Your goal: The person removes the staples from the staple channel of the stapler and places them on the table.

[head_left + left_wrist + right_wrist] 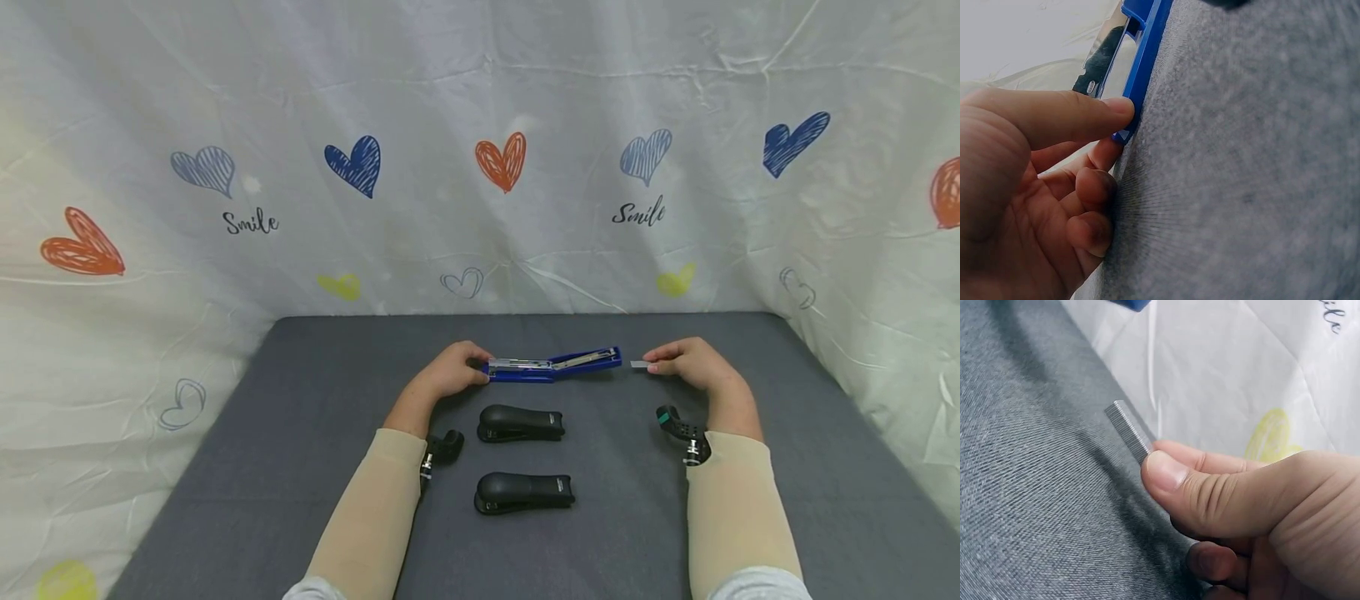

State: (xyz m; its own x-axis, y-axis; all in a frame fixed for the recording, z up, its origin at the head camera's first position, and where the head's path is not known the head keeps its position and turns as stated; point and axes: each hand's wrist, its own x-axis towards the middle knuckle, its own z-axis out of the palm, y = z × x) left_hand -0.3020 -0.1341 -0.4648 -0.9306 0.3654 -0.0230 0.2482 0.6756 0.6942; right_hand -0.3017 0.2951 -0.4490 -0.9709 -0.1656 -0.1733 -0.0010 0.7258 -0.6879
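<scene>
A blue stapler [521,377] lies opened out on the grey table, its top arm swung over to the right and its metal staple channel exposed. My left hand [450,369] pinches the stapler's left end between thumb and fingers; in the left wrist view the thumb presses on the blue base [1147,62]. My right hand [693,364] holds a strip of staples [639,364] between thumb and forefinger, just right of the stapler's raised arm. In the right wrist view the silver staple strip [1127,428] sticks out past the thumb tip.
Two black staplers [521,423] [525,492] lie closed on the grey table [360,508], one in front of the other, between the forearms. A white curtain [420,100] printed with hearts hangs behind the table. Each wrist wears a black camera mount.
</scene>
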